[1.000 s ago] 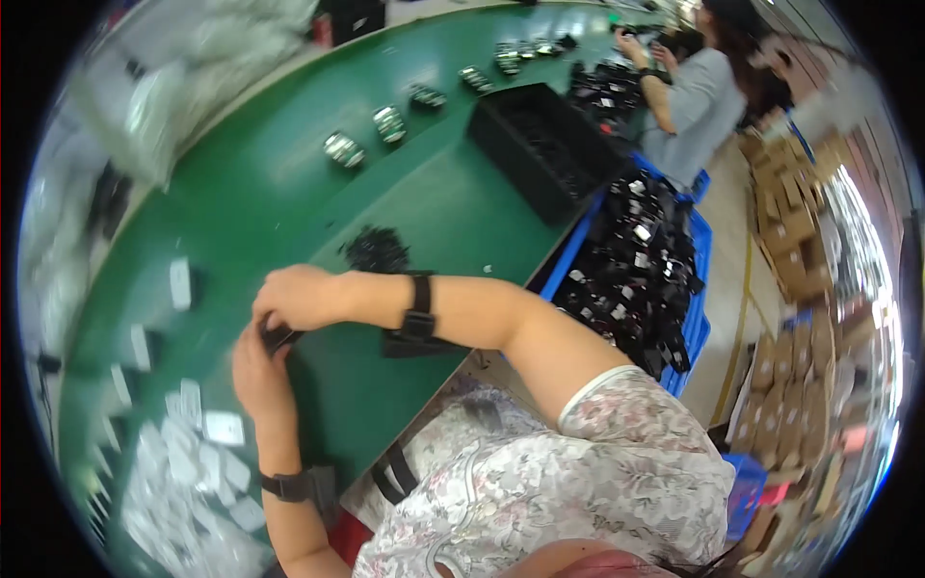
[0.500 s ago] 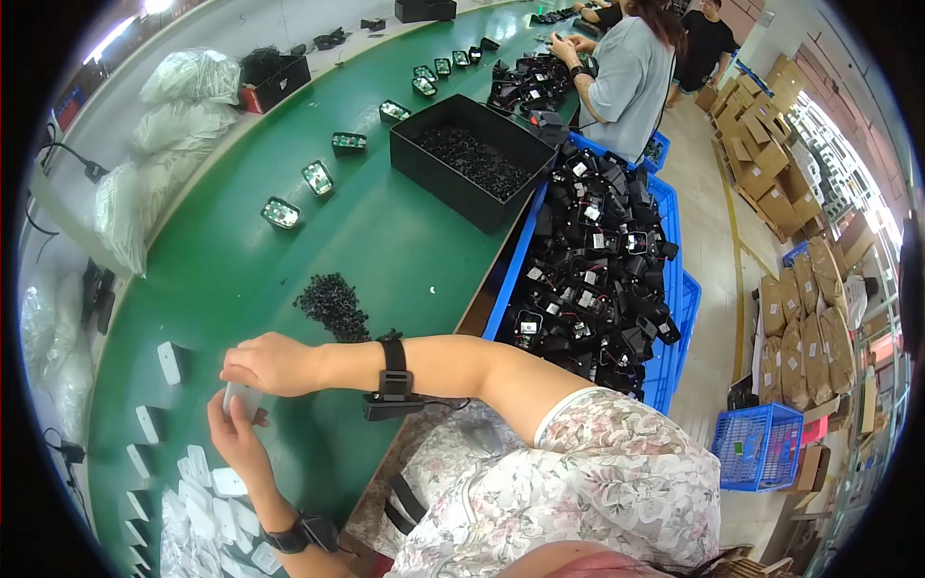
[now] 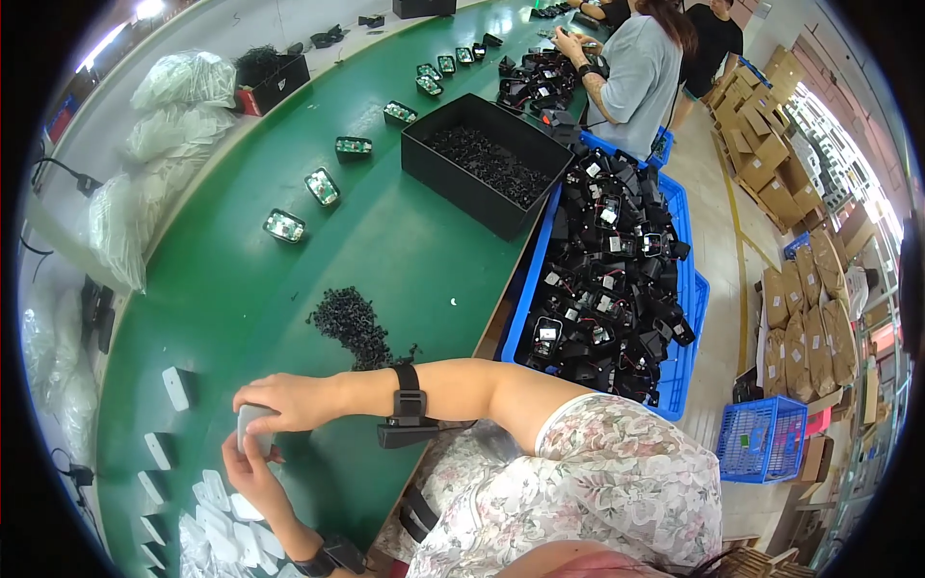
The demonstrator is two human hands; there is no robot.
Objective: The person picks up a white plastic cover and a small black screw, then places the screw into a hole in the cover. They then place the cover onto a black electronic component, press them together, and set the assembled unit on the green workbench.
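Note:
My right hand (image 3: 294, 401) and my left hand (image 3: 252, 470) come together over the left side of the green bench. Both are closed on a light grey-white plastic cover (image 3: 252, 422), with fingers on its upper and lower ends; what lies under the cover is hidden. Beside my left wrist is a heap of loose white covers (image 3: 224, 535), partly on clear plastic bags. Left of my hands, a row of white-faced black cases (image 3: 176, 388) runs along the bench. Right of my right hand lies a pile of small black parts (image 3: 349, 320).
A black bin (image 3: 453, 193) of small black parts stands on the bench, near a line of open cases with green circuit boards (image 3: 284, 225). A blue crate (image 3: 515, 328) full of black housings adjoins the bench edge. A co-worker (image 3: 626, 87) is at the far end.
The view has shifted slightly, so the bench things sit a little differently in it. My hands keep hold of the cover, which now shows more between my fingers.

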